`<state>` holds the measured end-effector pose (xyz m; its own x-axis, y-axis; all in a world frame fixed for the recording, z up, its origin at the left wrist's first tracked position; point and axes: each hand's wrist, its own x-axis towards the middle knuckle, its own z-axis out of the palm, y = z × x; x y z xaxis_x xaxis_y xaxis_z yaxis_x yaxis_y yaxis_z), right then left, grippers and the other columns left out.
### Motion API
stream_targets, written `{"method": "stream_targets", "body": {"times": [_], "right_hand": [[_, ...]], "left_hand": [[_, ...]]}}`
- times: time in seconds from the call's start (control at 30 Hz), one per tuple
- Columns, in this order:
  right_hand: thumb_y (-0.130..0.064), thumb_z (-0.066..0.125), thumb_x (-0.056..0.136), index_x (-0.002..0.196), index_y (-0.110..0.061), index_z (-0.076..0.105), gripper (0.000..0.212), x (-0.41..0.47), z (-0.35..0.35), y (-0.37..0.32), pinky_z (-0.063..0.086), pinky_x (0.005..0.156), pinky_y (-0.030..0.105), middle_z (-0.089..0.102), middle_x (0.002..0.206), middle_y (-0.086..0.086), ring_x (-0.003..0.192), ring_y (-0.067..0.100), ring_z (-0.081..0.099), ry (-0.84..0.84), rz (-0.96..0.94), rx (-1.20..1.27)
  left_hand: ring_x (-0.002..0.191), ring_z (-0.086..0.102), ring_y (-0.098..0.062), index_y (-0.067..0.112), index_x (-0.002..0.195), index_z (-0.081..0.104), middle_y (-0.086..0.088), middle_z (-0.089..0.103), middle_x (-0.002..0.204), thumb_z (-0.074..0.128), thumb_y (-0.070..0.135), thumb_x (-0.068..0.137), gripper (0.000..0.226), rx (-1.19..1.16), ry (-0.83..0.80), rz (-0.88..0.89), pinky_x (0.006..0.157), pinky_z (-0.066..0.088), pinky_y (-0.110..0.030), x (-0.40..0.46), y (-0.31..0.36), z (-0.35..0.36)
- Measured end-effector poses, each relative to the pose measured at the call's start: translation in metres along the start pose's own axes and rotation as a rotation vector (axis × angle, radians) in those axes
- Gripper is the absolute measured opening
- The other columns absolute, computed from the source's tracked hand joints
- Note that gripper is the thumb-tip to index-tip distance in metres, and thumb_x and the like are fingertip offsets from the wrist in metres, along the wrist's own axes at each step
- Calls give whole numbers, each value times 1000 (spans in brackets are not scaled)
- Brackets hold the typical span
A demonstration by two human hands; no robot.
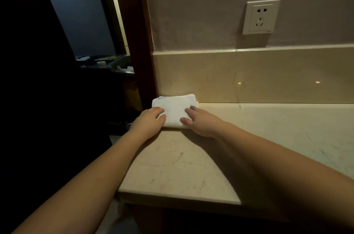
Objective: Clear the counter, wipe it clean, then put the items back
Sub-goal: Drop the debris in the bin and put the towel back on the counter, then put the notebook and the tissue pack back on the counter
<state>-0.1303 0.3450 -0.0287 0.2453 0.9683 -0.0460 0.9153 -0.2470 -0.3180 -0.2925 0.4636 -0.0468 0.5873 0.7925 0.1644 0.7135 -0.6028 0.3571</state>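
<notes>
White towel (175,111), veined beige counter (172,166)

Beige marble counter (172,172); folded white towel (175,111) in back-left corner (against backsplash).
</notes>
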Motion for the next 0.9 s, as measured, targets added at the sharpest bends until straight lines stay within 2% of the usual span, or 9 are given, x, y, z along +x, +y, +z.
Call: {"method": "stream_targets", "body": {"times": [0.2,0.3,0.37,0.43,0.5,0.67,0.77,0.83,0.9], "right_hand": [[-52,33,99,149,-17,26,62,-3,-8,2,27,110,39,17,160,5,139,27,31,-3,-2,18],[-51,42,96,147,-16,32,62,-21,-16,6,31,108,38,29,155,6,135,27,36,89,-6,116],[-45,47,95,144,-17,37,58,-45,-24,15,34,105,36,40,148,6,131,25,41,178,-21,159],[-39,51,93,138,-17,47,50,-79,-34,30,39,99,31,50,140,3,125,21,49,224,-33,204],[-36,52,93,129,-16,55,41,-123,-42,48,41,91,27,58,130,1,116,17,54,243,-44,227],[-36,52,94,122,-20,60,33,-273,-48,115,42,87,25,61,118,-6,108,9,55,353,8,188],[-33,54,94,122,-20,60,31,-370,-40,158,42,89,24,61,117,-7,107,8,55,383,112,192],[-32,55,94,122,-20,60,32,-434,-28,186,39,89,19,61,118,-6,109,9,55,396,196,193],[-35,54,95,125,-24,58,33,-494,-12,213,36,86,15,58,120,-10,111,5,53,370,299,205]], "left_hand": [[122,47,-18,23,139,49,0,49,142,38,38,100,43,5,-54,-62,102,40,-36,-6,18,-14],[105,53,-16,20,137,51,-6,54,134,38,38,101,42,-38,21,-115,84,42,-29,-19,36,-26],[115,54,-22,19,137,51,-6,53,138,41,38,101,43,-95,107,-118,84,40,-29,-37,52,-34],[117,53,-22,17,133,55,-5,54,136,44,37,99,40,-173,186,-84,84,40,-29,-59,74,-37],[107,54,-18,19,127,58,-3,57,130,47,34,98,35,-269,229,-66,74,39,-25,-88,101,-35],[87,54,-5,18,118,62,1,60,115,51,25,98,24,-548,195,54,53,38,-1,-178,210,5],[87,57,1,18,111,64,5,63,108,53,22,97,18,-656,83,151,64,40,-2,-232,273,47],[91,58,0,22,108,66,9,66,104,56,24,95,16,-667,-21,207,74,41,-16,-266,310,81],[88,58,2,26,104,66,11,67,99,58,25,94,13,-670,-119,246,75,41,-21,-295,345,113]]}}
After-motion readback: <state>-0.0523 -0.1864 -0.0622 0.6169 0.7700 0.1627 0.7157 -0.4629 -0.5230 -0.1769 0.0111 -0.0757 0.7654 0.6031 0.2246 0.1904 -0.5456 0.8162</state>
